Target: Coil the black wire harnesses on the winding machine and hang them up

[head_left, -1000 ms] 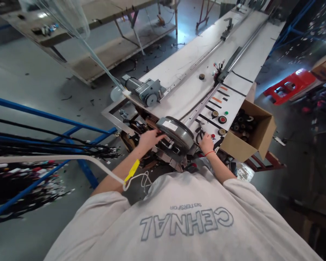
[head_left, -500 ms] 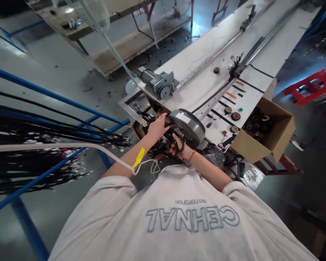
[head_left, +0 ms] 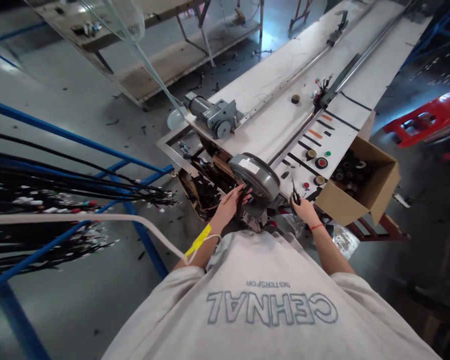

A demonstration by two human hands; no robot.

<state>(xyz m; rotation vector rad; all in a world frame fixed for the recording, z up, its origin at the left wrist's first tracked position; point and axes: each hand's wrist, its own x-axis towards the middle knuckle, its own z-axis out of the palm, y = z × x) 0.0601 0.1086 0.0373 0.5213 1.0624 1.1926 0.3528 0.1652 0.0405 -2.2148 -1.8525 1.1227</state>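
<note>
My left hand (head_left: 229, 204) is closed on a dark strip (head_left: 241, 199), which hangs by the front of the round grey metal drum (head_left: 260, 180). Whether the strip is tape or cable I cannot tell. To the right of the drum, my right hand (head_left: 306, 212) grips a pair of scissors (head_left: 294, 197) with dark handles, blades pointing away over the table edge. A white label (head_left: 248, 166) is stuck on the drum's side. Near the scissors lie a red roll (head_left: 306, 185) and a tan-centred tape roll (head_left: 319, 180).
The long white table (head_left: 270, 90) carries rails, a grey motor (head_left: 210, 112) and a wire bundle (head_left: 321, 92). An open cardboard box (head_left: 382, 192) with black rolls stands at right. Blue racks (head_left: 78, 125) with black cables are at left. A white cord (head_left: 135, 218) reaches my left wrist.
My right hand has moved right, away from the drum's front, and the scissors now point outward. My left hand has drawn back toward me with the dark strip. The view has shifted slightly.
</note>
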